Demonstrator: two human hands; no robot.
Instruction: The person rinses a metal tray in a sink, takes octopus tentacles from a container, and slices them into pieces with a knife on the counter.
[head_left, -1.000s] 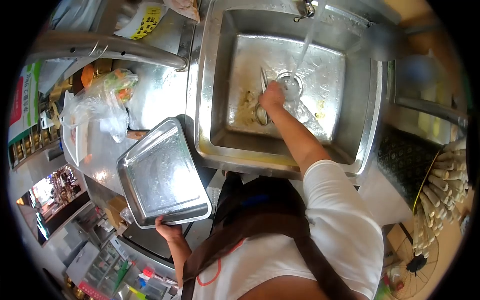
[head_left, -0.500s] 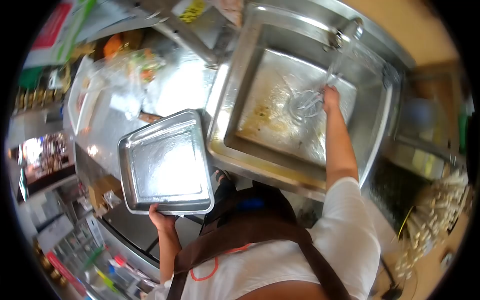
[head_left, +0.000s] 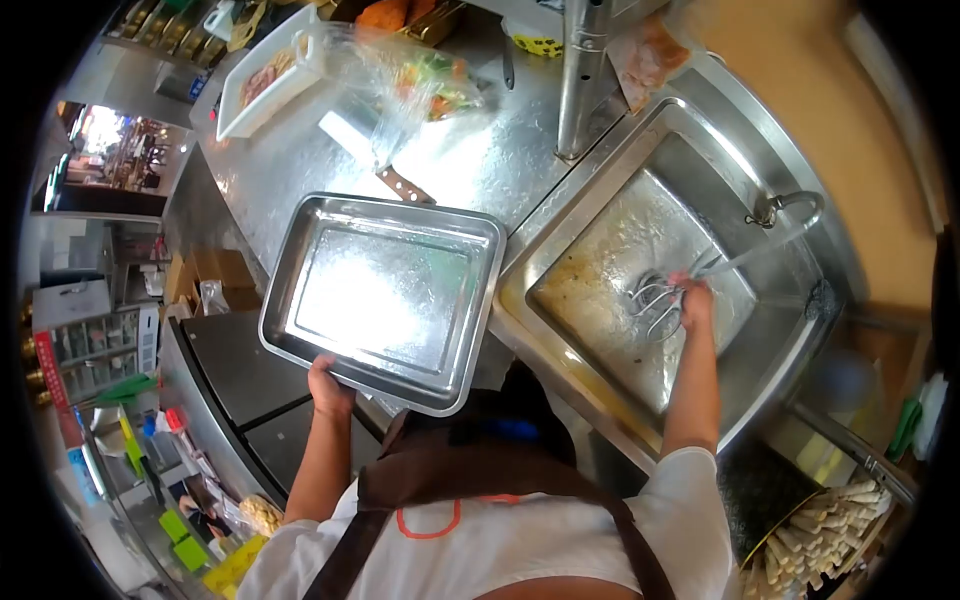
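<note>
My left hand (head_left: 331, 388) grips a shallow rectangular steel tray (head_left: 470, 335) by its near rim, thumb on the edge. The tray is held beside the sink (head_left: 520, 318), and its bare inside is shiny and wet. My right hand (head_left: 692, 303) is down inside the sink, closed on a whisk (head_left: 655, 302) whose wire loops point left over the basin floor; its handle is hidden in the hand. A clear hose (head_left: 765, 247) runs from the tap (head_left: 765, 212) to beside this hand. Yellow-brown residue marks the basin floor.
A knife (head_left: 405, 187) lies on the steel counter (head_left: 285, 175) beyond the tray. Behind it are plastic-bagged vegetables (head_left: 435, 85) and a white tub (head_left: 270, 75). A metal post (head_left: 583, 85) stands by the sink. Several pale sticks (head_left: 825, 530) are bundled at lower right.
The camera view has turned, so the sink sits lower and farther right. The tray appears farther right and rotated, still in my left hand. My right hand keeps the whisk in the sink.
</note>
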